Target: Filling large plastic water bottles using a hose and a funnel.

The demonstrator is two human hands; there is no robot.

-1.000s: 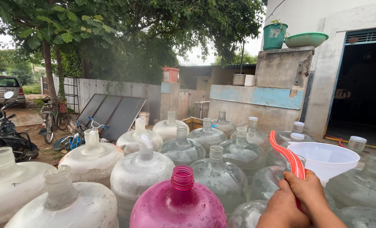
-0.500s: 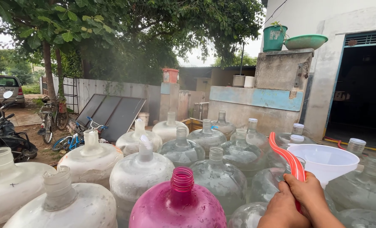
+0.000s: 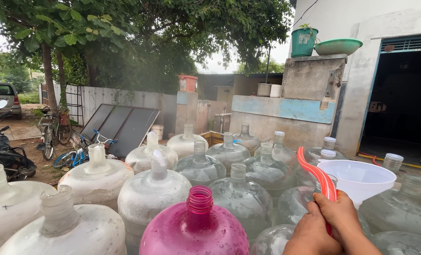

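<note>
Both my hands sit low at the right, wrapped around a red hose [image 3: 317, 174] that curves up and left. My left hand [image 3: 310, 232] grips it lower down, my right hand [image 3: 338, 213] just above. A white plastic funnel [image 3: 359, 179] stands right behind the hose, set in the neck of a clear water jug [image 3: 291, 203]. A pink jug [image 3: 196, 225] with an open neck is close in front, left of my hands. Several large clear and cloudy jugs [image 3: 150, 192] crowd all around.
A concrete tank [image 3: 286, 115] with a green bucket [image 3: 303, 41] and a green basin [image 3: 338, 46] stands behind the jugs. A dark doorway [image 3: 399, 101] opens at right. Dark panels [image 3: 123, 125], bicycles [image 3: 78, 153] and a motorbike [image 3: 5, 153] are at left.
My hands and the red hose have stayed nearly still. The view has shifted only slightly.
</note>
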